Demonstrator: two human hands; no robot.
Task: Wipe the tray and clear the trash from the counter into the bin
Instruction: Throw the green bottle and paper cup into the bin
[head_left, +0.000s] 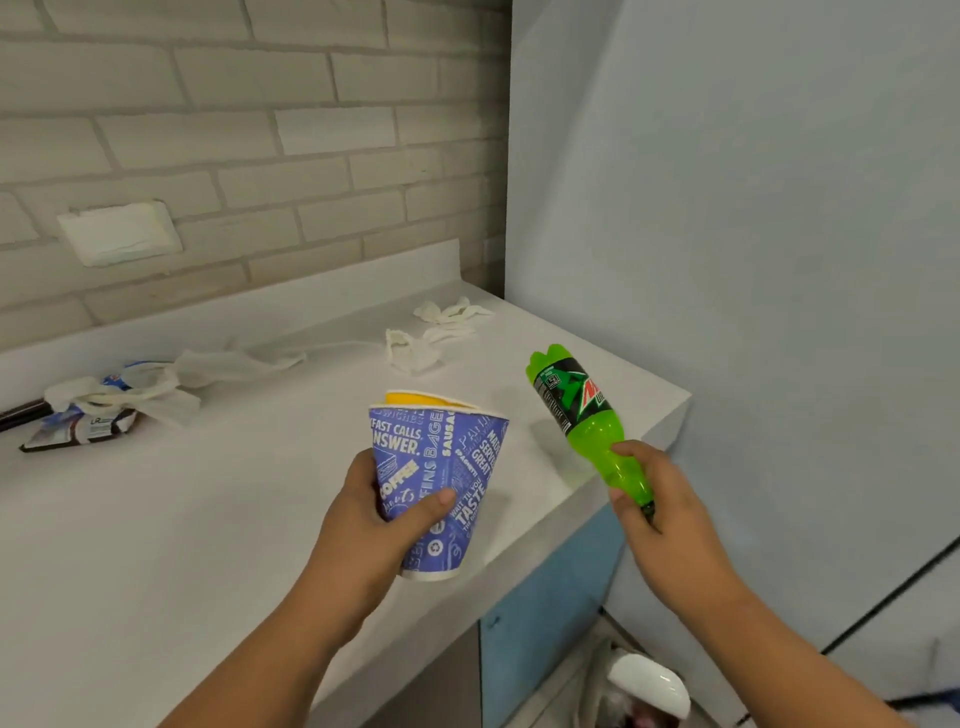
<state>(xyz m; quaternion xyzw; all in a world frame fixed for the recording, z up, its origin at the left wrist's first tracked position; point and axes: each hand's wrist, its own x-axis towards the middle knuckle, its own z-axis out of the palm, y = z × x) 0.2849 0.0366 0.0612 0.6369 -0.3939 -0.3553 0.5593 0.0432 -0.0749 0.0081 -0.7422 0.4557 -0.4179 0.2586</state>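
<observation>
At counter (182, 519) edge, left hand (379, 514) grips cup (447, 441), right hand (660, 499) bottle (582, 410), base up-left.

Crushed blue cup (441, 478) upright, green bottle (576, 410) tilted cap-down.

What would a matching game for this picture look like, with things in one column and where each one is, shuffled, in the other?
Things:
1. blue paper cup
2. green bottle
3. crumpled white tissues
4. white-lidded bin

Places:
A. low down, past the end of the counter
B. held in the right hand
C. lying on the counter near its back corner
D. held in the left hand

Pairs: 1-D, 2-B, 3-C, 4-A.
</observation>
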